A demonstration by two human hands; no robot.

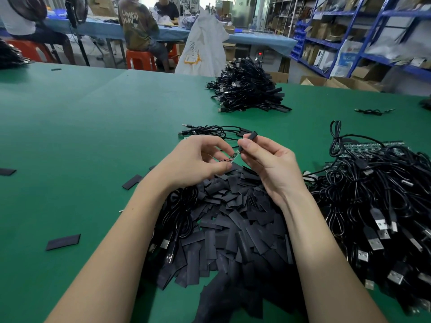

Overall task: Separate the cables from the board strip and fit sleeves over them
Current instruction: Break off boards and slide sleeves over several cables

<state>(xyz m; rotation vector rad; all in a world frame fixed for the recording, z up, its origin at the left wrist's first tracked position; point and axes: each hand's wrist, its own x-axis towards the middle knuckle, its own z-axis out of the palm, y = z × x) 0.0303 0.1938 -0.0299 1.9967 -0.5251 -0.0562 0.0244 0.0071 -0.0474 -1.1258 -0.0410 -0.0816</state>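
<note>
L hand (198, 159) is pinching, thumb & fingertips curled together, the end of a thin black cable w/ a small narrow circuit board piece (234, 157) sticking out toward the right. R hand (268, 164) is gripping a short black tube-shaped sleeve (250, 139) betw. thumb & forefinger, tilted, its lower end sitting right at the board tip; can't tell if it's already over it. Both hands are hovering above a big heap of flat black sleeve pieces (233, 229) lying on the green felt-covered table (70, 136). Just beyond the hands, a few black cables w/ sleeves on (217, 131) are lying flat. To the right, a tangled mass of black USB cables (384, 206) is covering green board strips (373, 145). Further back, another pile of black cables (247, 87) is sitting near the table's far edge. A few loose sleeve pieces are lying scattered at left.
</note>
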